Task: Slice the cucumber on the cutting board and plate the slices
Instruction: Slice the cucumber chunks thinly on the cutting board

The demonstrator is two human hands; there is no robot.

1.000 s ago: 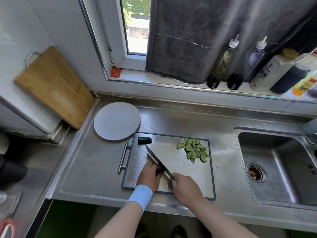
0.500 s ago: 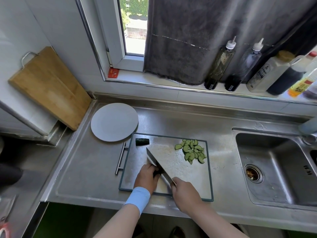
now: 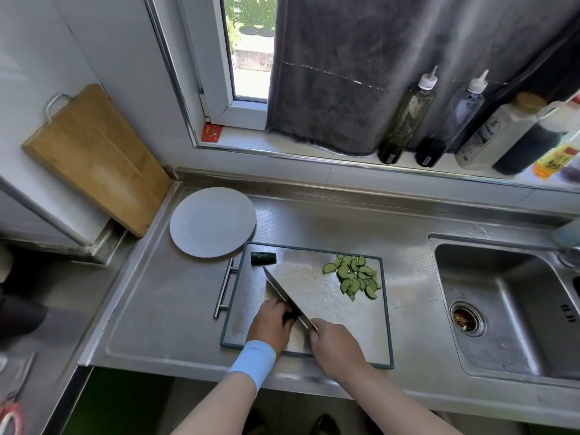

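Cutting board (image 3: 332, 312) lies on the steel bench (image 3: 163, 296). Right hand (image 3: 334, 343): grip closed round the knife (image 3: 284, 293) handle, blade angled across the board. Left hand (image 3: 270, 321): fingers curled, grip apparently pinning a dark cucumber piece (image 3: 290, 316) beside the blade; mostly hidden. Slices (image 3: 356, 277) are piled at the board's far right; a cucumber end (image 3: 263, 258) sits at its far-left corner, near the plate (image 3: 212, 221).

A light blue wristband (image 3: 253, 363) circles the left wrist; forearms are bare.
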